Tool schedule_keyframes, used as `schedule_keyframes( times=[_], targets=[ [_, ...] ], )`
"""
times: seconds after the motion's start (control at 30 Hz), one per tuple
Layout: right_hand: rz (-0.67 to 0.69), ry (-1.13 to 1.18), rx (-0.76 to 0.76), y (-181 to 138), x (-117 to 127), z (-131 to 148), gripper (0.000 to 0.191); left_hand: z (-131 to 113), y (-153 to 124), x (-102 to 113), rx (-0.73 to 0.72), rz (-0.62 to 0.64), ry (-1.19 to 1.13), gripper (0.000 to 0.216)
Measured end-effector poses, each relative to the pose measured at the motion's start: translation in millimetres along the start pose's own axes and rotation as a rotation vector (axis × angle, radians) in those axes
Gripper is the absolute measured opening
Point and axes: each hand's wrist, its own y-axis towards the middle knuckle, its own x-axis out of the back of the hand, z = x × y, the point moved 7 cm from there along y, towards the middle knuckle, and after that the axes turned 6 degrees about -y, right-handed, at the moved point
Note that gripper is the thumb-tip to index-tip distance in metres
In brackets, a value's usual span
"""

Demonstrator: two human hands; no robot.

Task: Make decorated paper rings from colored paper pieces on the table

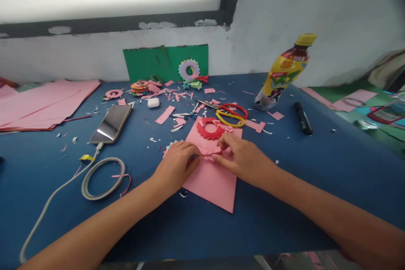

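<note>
My left hand and my right hand pinch the two ends of a small folded pink paper piece. It is held over a pink paper sheet that lies on the blue table. Just beyond my fingers, a red paper ring with a toothed edge rests on the sheet's upper part. Scissors with one red and one yellow handle lie behind it, blades pointing left. Part of a light blue and pink paper piece shows behind my left hand.
On the left are a phone with a white cable, a tape roll and pink sheets. A yellow-capped bottle and a black marker stand and lie right. Paper scraps, toothed rings and green card are behind.
</note>
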Motion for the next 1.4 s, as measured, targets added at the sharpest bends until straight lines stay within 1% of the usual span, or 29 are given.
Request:
schedule_keyframes(
  times=[0.07, 0.17, 0.27, 0.37, 0.47, 0.63, 0.83, 1.0, 1.17, 1.27, 1.33, 1.4],
  targets=[
    [0.037, 0.059, -0.023, 1, -3, -3, 0.018, 0, 0, 1, -0.001, -0.011, 0.001, 0.008],
    [0.057, 0.135, 0.024, 2, -6, -4, 0.026, 0, 0, 1, -0.009, -0.024, -0.005, 0.008],
    [0.09, 0.175, 0.099, 5, -7, -2, 0.022, 1, 0, 1, -0.008, -0.025, -0.003, 0.008],
    [0.148, 0.234, 0.125, 7, -9, -2, 0.018, 2, 0, 2, -0.005, -0.033, 0.008, 0.008],
    [0.206, 0.311, 0.117, 8, -10, -3, 0.017, 2, 0, 2, -0.001, -0.04, 0.021, 0.008],
    [0.263, 0.412, 0.1, 7, -12, -5, 0.017, 4, -1, 4, 0.025, -0.049, 0.03, 0.008],
    [0.341, 0.54, 0.052, 5, -15, -5, 0.021, 2, -5, 11, 0.025, -0.069, 0.03, 0.009],
    [0.406, 0.659, 0.007, 2, -11, -1, 0.024, -2, -11, 22, 0.091, -0.132, -0.071, 0.011],
    [0.456, 0.65, 0.005, -2, -7, 5, 0.021, -6, -11, 27, 0.145, -0.091, -0.212, 0.011],
    [0.47, 0.621, 0.01, -4, -7, 6, 0.021, -10, -8, 26, 0.106, -0.05, -0.258, 0.008],
    [0.484, 0.608, 0.016, -5, -8, 7, 0.022, -12, -7, 24, 0.076, -0.028, -0.277, 0.011],
    [0.495, 0.597, 0.026, -6, -10, 8, 0.022, -13, -8, 24, 0.064, -0.041, -0.289, 0.014]
  ],
)
